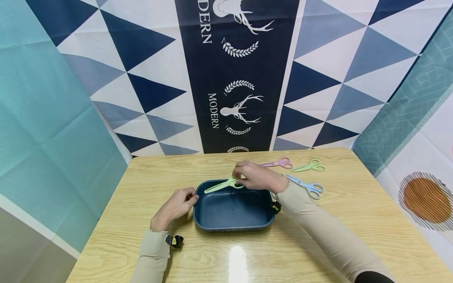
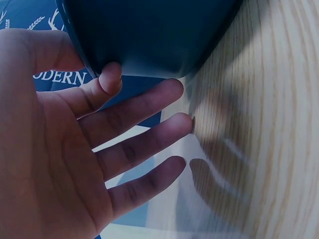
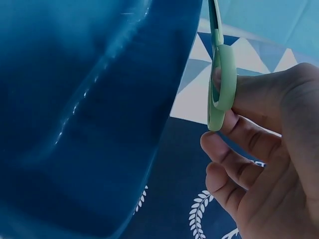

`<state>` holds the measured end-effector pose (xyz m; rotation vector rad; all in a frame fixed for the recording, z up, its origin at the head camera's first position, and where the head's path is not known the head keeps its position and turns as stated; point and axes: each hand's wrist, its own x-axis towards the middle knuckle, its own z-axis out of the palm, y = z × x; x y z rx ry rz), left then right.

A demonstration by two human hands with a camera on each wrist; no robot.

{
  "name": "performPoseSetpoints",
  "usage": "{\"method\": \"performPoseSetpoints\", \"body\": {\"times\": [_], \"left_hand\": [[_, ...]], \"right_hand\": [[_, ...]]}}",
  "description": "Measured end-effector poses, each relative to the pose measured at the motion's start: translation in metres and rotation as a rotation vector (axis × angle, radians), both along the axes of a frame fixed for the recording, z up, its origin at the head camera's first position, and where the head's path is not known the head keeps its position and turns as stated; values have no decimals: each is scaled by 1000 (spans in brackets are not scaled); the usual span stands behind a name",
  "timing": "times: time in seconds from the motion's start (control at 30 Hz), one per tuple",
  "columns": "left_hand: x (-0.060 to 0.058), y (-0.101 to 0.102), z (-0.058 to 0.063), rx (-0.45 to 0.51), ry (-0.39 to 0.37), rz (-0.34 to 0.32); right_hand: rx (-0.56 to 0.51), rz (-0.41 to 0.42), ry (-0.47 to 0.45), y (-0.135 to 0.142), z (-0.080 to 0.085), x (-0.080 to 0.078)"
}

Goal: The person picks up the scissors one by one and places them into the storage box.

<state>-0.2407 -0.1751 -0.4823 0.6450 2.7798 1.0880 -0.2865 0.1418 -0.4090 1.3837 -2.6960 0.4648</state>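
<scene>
In the head view a dark blue plastic tub stands on the table. My left hand pinches its left rim between thumb and index finger; in the left wrist view the other fingers of the left hand are extended beside the tub wall. My right hand holds light green scissors by the handles above the tub's far rim, blades pointing left. In the right wrist view, thumb and fingers of the right hand pinch the green handle beside the tub.
Behind and right of my right hand lie pink scissors, another green pair and blue scissors, partly covered by the forearm. The wood-grain table ends at a patterned cloth backdrop.
</scene>
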Motion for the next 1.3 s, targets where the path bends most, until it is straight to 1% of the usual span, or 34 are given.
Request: {"method": "performPoseSetpoints", "body": {"times": [0.23,0.57,0.73,0.9,1.1,1.3], "left_hand": [[1,-1,-1,7,-15,6],[0,-1,-3,5,-4,11],[1,-1,-2,9,-3,11],[0,0,-1,2,-1,10],[-1,0,0,-11,12,15],[0,0,0,-9,8,18]], "right_hand": [[-2,15,-7,-7,-2,-1],[-13,55,-44,-12,-11,-4],[-11,75,-48,-16,-12,-4],[-11,91,-93,-19,-13,-2],[-7,87,-155,-23,-17,-1],[20,91,-182,-27,-23,-1]]}}
